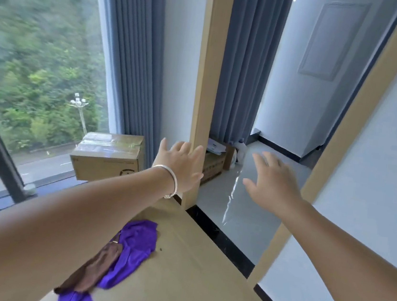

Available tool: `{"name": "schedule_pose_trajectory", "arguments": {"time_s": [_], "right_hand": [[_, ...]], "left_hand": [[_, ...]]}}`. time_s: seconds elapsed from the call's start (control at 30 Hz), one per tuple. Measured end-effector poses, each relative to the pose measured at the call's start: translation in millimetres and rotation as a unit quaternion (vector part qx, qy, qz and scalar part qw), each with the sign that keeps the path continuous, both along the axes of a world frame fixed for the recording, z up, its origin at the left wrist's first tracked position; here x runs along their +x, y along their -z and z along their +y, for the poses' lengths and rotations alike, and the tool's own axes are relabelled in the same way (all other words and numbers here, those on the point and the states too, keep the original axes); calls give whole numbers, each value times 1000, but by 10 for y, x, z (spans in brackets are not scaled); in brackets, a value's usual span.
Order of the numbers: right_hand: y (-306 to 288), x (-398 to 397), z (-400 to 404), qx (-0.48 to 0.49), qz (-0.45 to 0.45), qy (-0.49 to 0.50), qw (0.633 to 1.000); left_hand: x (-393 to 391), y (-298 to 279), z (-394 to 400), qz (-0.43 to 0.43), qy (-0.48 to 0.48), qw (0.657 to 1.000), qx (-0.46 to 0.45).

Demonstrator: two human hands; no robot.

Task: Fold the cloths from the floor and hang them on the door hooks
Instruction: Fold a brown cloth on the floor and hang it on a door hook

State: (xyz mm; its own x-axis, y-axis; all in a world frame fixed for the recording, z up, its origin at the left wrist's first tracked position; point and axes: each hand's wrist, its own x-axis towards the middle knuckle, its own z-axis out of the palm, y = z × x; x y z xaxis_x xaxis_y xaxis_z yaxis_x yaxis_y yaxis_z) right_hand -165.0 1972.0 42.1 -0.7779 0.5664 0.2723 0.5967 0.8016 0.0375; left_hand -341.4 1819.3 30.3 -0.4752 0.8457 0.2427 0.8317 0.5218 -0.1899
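Head cam shot, so we're looking down the person's arms. Both hands are spread flat-open and empty, nothing gripped at all. Left hand [180, 165], the one with the silver bangle [173, 179] on the wrist, is up in front of the wooden door post [206, 88]; can't tell if it's actually touching it or just hovering in front. Right hand [272, 182] floats in the open doorway over the shiny grey tiled floor [226, 196] of the next room.

The cloths are nowhere near the hands though. There's a purple cloth [133, 245] crumpled on the light wood floor [189, 274], with a brown cloth [95, 267] lying partly on top of it, touching. Both sit low in the frame, under the left forearm, so down and back toward the body from where the hands are. The heap runs roughly diagonal, from lower left up toward the doorway. I'd say the left hand is the nearer one, since that arm passes right over the pile; the right is well apart from it.

So nothing's been folded yet by the look of it, and I don't see any hooks in this shot. Cardboard box [109, 159] by the window and blue curtains [134, 55] behind, not involved.
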Motion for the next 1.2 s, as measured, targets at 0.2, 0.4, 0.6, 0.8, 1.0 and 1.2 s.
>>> {"name": "schedule_pose_trajectory", "arguments": {"time_s": [0.2, 0.4, 0.6, 0.8, 1.0, 1.2], "right_hand": [[243, -990, 12, -11, -14, -115, 993], [494, -2057, -197, -35, -18, -206, 978], [759, -3348, -349, -29, -72, -263, 962], [1240, -4486, -576, -40, -142, -316, 937], [1973, -5369, -920, -57, -210, -371, 903], [2866, -5897, -1302, -82, -281, -440, 849]], "left_hand": [[-684, 208, -387, -10, -123, 992, -19], [-1467, 527, -732, -43, -211, 976, -8], [-2536, 958, -890, -105, -271, 957, 8], [-3499, 1582, -1115, -168, -326, 930, 3], [-4004, 2387, -1577, -226, -390, 892, -42], [-4117, 3233, -2049, -299, -471, 825, -85]]}}
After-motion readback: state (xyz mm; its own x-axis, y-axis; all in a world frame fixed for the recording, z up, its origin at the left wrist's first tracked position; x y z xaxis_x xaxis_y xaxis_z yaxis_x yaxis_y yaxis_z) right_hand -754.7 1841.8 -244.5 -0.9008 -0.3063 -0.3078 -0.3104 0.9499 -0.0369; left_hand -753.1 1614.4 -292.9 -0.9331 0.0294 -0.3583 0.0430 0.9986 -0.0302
